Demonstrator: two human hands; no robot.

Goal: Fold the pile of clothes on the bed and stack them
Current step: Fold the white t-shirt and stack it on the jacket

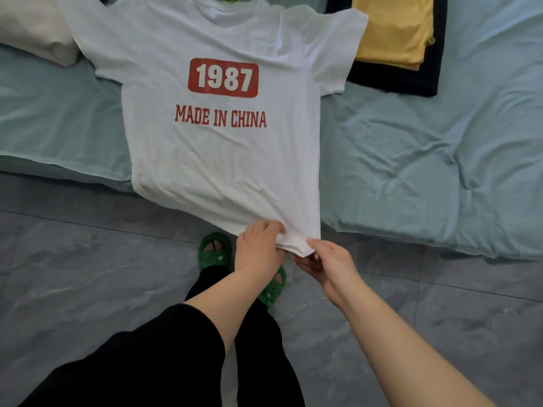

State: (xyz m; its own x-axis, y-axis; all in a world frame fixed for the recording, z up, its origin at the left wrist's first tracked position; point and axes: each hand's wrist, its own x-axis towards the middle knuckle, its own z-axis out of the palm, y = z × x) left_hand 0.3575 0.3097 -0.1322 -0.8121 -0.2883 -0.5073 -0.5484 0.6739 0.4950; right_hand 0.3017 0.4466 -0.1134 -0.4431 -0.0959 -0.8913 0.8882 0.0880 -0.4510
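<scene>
Head view: left hand (258, 248) and right hand (329, 263), each grip pinching the hem of the creased white T-shirt (223, 160).

Loads of room at 3 to 4 o'clock from the white T-shirt (223, 148): bare blue bedding (411, 160), only wrinkles. Narrower strip of bare sheet at 9. Blocked at 10 to 11 by a cream pillow (38, 27), right against one sleeve. Blocked at 1 to 2 by a folded yellow garment (393, 27) lying on a black garment (405, 82), black edge right by the other sleeve. Crowded at 6: left hand (260, 249) and right hand (329, 262) side by side on the hem, green slippers (213, 249) just below. Open grey floor (88, 274) at 7 and 5.
</scene>
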